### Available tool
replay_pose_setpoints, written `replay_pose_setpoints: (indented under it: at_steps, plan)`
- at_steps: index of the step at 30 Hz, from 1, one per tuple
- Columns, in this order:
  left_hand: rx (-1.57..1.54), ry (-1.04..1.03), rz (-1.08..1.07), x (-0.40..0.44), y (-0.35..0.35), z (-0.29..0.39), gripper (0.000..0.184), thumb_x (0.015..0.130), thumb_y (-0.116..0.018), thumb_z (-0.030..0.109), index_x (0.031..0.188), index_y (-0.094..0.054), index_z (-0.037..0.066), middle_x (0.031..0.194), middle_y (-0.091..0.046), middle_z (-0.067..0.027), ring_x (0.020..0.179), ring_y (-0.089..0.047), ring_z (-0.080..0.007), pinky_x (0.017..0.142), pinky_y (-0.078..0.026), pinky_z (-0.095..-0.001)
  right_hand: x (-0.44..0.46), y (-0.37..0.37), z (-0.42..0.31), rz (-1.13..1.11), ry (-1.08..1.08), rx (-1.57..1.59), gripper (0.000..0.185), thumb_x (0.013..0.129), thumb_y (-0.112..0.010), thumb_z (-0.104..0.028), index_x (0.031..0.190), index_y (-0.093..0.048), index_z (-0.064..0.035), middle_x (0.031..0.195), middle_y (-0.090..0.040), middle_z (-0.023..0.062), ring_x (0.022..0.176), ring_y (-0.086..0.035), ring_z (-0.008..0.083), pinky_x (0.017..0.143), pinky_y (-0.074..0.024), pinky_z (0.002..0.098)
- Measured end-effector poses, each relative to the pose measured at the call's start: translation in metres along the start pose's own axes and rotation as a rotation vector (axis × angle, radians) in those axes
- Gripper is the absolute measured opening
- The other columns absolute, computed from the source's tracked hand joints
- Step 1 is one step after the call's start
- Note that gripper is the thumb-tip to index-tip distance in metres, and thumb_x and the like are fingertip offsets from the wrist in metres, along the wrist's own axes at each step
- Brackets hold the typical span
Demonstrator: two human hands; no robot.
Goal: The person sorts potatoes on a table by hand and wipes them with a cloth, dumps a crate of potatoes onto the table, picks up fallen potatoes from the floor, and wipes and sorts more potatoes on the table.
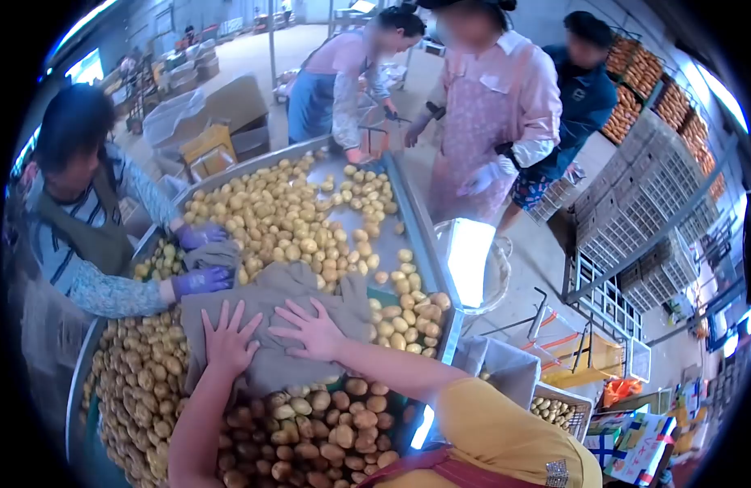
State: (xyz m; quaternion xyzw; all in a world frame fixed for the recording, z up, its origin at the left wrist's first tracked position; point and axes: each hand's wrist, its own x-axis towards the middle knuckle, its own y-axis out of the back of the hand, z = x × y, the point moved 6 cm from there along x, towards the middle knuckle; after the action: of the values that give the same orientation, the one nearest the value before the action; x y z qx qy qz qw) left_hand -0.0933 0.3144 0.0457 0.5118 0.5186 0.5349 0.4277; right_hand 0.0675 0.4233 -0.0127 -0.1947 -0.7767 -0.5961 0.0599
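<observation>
A grey-brown cloth [265, 358] lies spread over potatoes on a metal sorting table [428, 252]. My left hand [228, 337] rests flat on the cloth with its fingers spread. Beside it, my right hand [310, 332] also lies on the cloth, palm down and fingers apart. Pale yellow potatoes [286, 215] cover the table beyond the cloth, and more potatoes [139, 390] are heaped to the left. Darker, reddish-brown potatoes [335, 431] lie close to me, below the cloth. Whatever is directly under the cloth is hidden.
At the left, a person in purple gloves [203, 281] handles a bunched cloth [214, 255]. Another person [330, 89] leans over the far end; two more stand behind the right edge. Stacked plastic crates [635, 195], a crate of potatoes [554, 411] and a white bin [501, 370] stand to the right.
</observation>
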Motion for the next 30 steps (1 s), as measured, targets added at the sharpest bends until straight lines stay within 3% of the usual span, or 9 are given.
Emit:
replay_pose_setpoints:
  at_steps: [8, 11, 14, 17, 19, 20, 23, 27, 30]
  plan:
    - [-0.028, 0.005, -0.218, -0.06, -0.054, 0.041, 0.08, 0.094, -0.05, 0.059, 0.156, -0.034, 0.011, 0.165, -0.025, -0.0157, 0.155, -0.011, -0.0376, 0.115, 0.0, -0.075, -0.07, 0.006, -0.033, -0.332, -0.124, 0.035, 0.091, 0.083, -0.074, -0.037, 0.16, -0.026, -0.0341, 0.167, -0.017, 0.0166, 0.156, -0.008, 0.0379, 0.113, -0.0168, 0.0751]
    - [-0.528, 0.03, -0.422, -0.114, -0.018, 0.092, 0.097, 0.087, -0.053, 0.071, 0.157, -0.03, 0.008, 0.162, -0.029, -0.0212, 0.154, -0.014, -0.0405, 0.112, 0.009, -0.0764, -0.121, 0.036, -0.06, -0.392, -0.104, 0.115, 0.096, 0.08, -0.071, -0.057, 0.16, -0.025, -0.033, 0.168, -0.013, 0.0176, 0.155, -0.002, 0.0443, 0.107, -0.0225, 0.0788]
    - [-0.064, -0.169, -0.724, -0.13, 0.055, 0.143, 0.111, 0.087, -0.055, 0.077, 0.162, -0.011, 0.008, 0.166, -0.02, -0.0201, 0.151, -0.021, -0.0433, 0.121, -0.007, -0.0657, -0.146, 0.052, -0.07, -0.418, 0.005, 0.132, 0.1, 0.077, -0.067, -0.07, 0.16, -0.026, -0.0335, 0.168, -0.013, 0.0173, 0.154, -0.003, 0.0454, 0.103, -0.0265, 0.0801]
    - [-0.158, -0.239, -0.554, -0.135, 0.013, 0.128, 0.116, 0.075, -0.06, 0.078, 0.156, -0.028, 0.001, 0.159, -0.03, -0.0276, 0.153, -0.015, -0.0444, 0.115, 0.006, -0.0736, -0.133, 0.054, -0.061, -0.434, 0.047, 0.107, 0.1, 0.075, -0.065, -0.074, 0.159, -0.029, -0.0338, 0.167, -0.016, 0.0162, 0.154, -0.005, 0.045, 0.101, -0.0278, 0.081]
    - [-0.191, -0.221, -0.491, -0.109, -0.002, 0.105, 0.124, 0.063, -0.066, 0.085, 0.156, -0.034, 0.012, 0.159, -0.035, -0.0235, 0.152, -0.025, -0.0386, 0.113, 0.014, -0.073, -0.096, 0.038, -0.032, -0.396, 0.044, 0.112, 0.098, 0.074, -0.065, -0.075, 0.157, -0.035, -0.0316, 0.166, -0.02, 0.0159, 0.154, -0.005, 0.0441, 0.101, -0.0269, 0.0823]
    - [-0.273, -0.172, -0.587, -0.095, -0.025, 0.083, 0.12, 0.061, -0.072, 0.08, 0.156, -0.036, 0.015, 0.16, -0.034, -0.0212, 0.153, -0.026, -0.0316, 0.112, 0.014, -0.0739, -0.077, 0.02, -0.016, -0.426, 0.007, 0.095, 0.092, 0.075, -0.065, -0.074, 0.154, -0.04, -0.0333, 0.164, -0.028, 0.0118, 0.153, -0.011, 0.0426, 0.1, -0.0244, 0.0844]
    - [-0.085, -0.147, -0.191, -0.046, -0.012, 0.068, 0.106, 0.067, -0.076, 0.063, 0.154, -0.038, 0.015, 0.16, -0.036, -0.0159, 0.151, -0.031, -0.0289, 0.115, 0.002, -0.0742, -0.018, 0.001, 0.023, -0.354, -0.083, 0.016, 0.074, 0.08, -0.065, -0.064, 0.148, -0.047, -0.0374, 0.152, -0.046, 0.0079, 0.145, -0.033, 0.0364, 0.097, -0.0237, 0.0861]
    - [-0.137, 0.063, -0.102, -0.047, -0.044, 0.069, 0.1, 0.079, -0.069, 0.059, 0.156, -0.033, 0.005, 0.163, -0.027, -0.0193, 0.155, -0.017, -0.0319, 0.117, 0.003, -0.0716, -0.015, 0.011, 0.017, -0.471, -0.165, 0.053, 0.056, 0.096, -0.049, -0.052, 0.151, -0.042, -0.0418, 0.162, -0.034, 0.0054, 0.147, -0.031, 0.0429, 0.101, -0.0298, 0.0824]
    - [-0.142, 0.001, -0.289, -0.089, -0.03, 0.106, 0.084, 0.091, -0.061, 0.05, 0.158, -0.03, 0.01, 0.166, -0.018, -0.0206, 0.154, -0.016, -0.0388, 0.113, -0.011, -0.0769, -0.062, 0.035, -0.012, -0.44, -0.06, 0.177, 0.05, 0.1, -0.047, -0.047, 0.15, -0.044, -0.043, 0.164, -0.03, 0.0076, 0.147, -0.026, 0.05, 0.101, -0.035, 0.0788]
